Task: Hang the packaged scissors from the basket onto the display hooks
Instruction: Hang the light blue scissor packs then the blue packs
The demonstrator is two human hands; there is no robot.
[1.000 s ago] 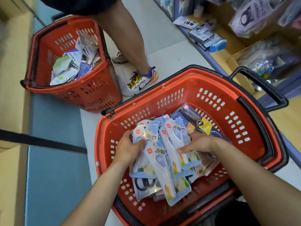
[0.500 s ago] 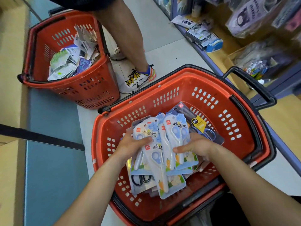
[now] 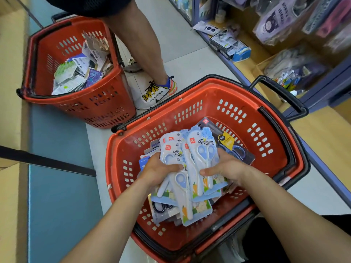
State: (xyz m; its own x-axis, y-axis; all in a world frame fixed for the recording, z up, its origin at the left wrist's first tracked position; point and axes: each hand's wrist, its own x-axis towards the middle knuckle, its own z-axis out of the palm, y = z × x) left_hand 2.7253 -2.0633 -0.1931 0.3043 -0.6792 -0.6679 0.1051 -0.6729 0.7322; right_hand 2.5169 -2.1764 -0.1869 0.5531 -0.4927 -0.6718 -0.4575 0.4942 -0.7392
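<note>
While both sets of fingers (image 3: 206, 171) curl round the fanned bundle of packaged scissors (image 3: 202, 156), the left hand (image 3: 156, 170) and right hand (image 3: 227, 166) clamp it from either side, equally near. The packs' long axis runs away from the person, hang-holes at the far end, over the pile inside the red basket (image 3: 237, 92). I can't make out the display hooks.

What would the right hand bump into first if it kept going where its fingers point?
Probably the left hand: the right hand grips the scissors packs and points across them straight at it, though depth is unclear.
</note>
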